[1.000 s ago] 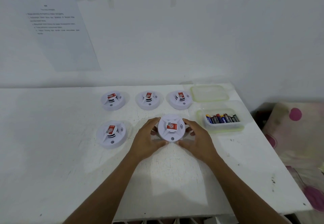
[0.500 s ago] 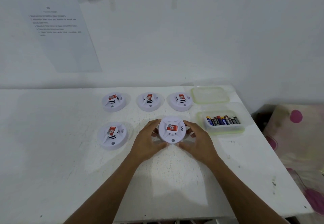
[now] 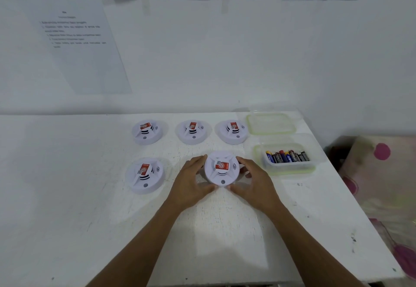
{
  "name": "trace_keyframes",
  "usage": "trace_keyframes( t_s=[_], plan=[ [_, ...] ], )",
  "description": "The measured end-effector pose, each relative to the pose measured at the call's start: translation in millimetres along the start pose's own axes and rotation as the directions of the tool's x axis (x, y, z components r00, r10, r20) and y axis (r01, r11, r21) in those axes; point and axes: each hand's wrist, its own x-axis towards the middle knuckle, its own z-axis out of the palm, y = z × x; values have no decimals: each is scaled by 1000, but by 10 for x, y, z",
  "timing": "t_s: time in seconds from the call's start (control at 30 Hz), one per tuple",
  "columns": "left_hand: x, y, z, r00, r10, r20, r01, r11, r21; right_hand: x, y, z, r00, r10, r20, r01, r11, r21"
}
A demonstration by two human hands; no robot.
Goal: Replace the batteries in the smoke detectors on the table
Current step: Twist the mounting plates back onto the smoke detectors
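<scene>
Both hands are on the near smoke detector (image 3: 221,168) on the white table (image 3: 67,196): left hand (image 3: 191,182) and right hand (image 3: 256,183) curl round its rim from either side. It looks barely lifted, though I can't be sure. The battery tub (image 3: 286,158) sits just right.

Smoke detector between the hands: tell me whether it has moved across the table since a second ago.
No. The smoke detector keeps the same gap to the battery container and the lower-left detector; only the camera view has shifted.
</scene>
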Motion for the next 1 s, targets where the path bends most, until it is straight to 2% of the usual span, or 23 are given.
trace_keyframes(
  t_s=[0.27, 0.63, 0.83, 1.0],
  plan=[
    [-22, -22, 10, 998, -59, 8, 59, 998, -8, -5, 5, 2, 1000, 2, 10, -2, 1000, -15],
    [-19, 49, 15, 1000, 0, 0, 0, 998, 58, 12, 50, 33, 999, -34, 4, 34, 998, -59],
    [-20, 38, 31, 1000, -27, -6, 27, 997, 66, 18, 53, 29, 1000, 3, 24, -2, 999, -42],
    [3, 143, -33, 996, -75, 45, 72, 996, 57, 5, -11, 21, 999, -30, 21, 30, 999, -13]
  ],
)
